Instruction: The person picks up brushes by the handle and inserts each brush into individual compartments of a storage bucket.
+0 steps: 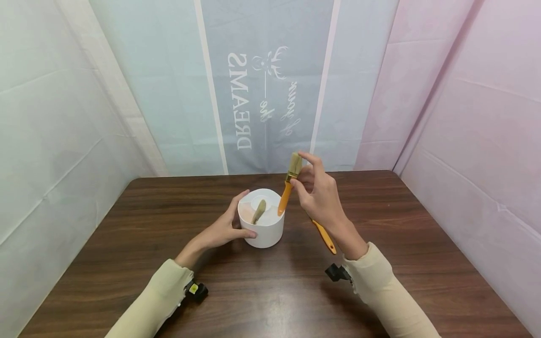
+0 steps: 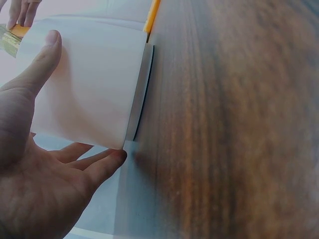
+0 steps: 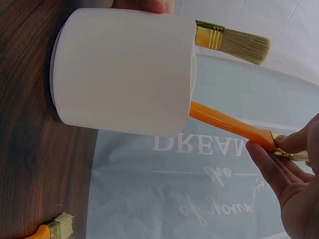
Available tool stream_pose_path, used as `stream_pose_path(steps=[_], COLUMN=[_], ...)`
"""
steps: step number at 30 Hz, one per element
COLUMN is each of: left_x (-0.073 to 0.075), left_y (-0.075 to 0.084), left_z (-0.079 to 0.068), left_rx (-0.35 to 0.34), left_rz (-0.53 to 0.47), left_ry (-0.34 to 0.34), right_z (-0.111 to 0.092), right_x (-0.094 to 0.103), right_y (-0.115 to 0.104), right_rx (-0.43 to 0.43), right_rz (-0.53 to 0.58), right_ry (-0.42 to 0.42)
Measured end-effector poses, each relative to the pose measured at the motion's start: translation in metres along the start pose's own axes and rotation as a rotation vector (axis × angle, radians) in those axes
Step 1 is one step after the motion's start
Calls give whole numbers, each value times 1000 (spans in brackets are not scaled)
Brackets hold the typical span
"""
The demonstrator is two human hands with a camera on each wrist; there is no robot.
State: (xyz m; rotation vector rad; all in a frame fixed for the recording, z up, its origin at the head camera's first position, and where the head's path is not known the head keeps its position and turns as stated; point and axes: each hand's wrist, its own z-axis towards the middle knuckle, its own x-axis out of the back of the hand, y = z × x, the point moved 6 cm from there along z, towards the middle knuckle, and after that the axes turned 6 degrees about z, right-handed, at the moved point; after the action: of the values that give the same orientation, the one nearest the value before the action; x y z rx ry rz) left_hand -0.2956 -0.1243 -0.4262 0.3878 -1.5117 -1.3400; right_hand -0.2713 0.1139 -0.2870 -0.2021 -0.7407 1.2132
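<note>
A white round holder (image 1: 264,234) stands on the table, and my left hand (image 1: 224,227) grips its left side, thumb in front and fingers behind. One paintbrush (image 1: 259,211) is inside it, bristles up; its handle is hidden in the head view. Between thumb and fingers, my right hand (image 1: 319,192) pinches a second paintbrush (image 1: 285,197) near its metal band. That brush points bristles up, and the tip of its orange handle reaches into the holder's right part. In the right wrist view, the holder (image 3: 124,72) hides the rest of the handle.
A third paintbrush (image 1: 324,237) with an orange handle lies on the brown wooden table (image 1: 169,281), right of the holder and partly under my right hand. Its bristles (image 3: 64,226) show in the right wrist view. A printed cloth (image 1: 266,94) hangs behind the table's far edge.
</note>
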Motion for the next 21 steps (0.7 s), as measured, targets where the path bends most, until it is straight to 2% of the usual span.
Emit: stream_pose_path(steps=[21], left_x=[-1], left_y=[-1], left_z=[0], left_rx=[-8], left_rz=[-26], left_ry=[2], right_z=[-1], right_x=[-4], right_y=[3], right_rx=[-24], right_rz=[-31], right_ry=[-22])
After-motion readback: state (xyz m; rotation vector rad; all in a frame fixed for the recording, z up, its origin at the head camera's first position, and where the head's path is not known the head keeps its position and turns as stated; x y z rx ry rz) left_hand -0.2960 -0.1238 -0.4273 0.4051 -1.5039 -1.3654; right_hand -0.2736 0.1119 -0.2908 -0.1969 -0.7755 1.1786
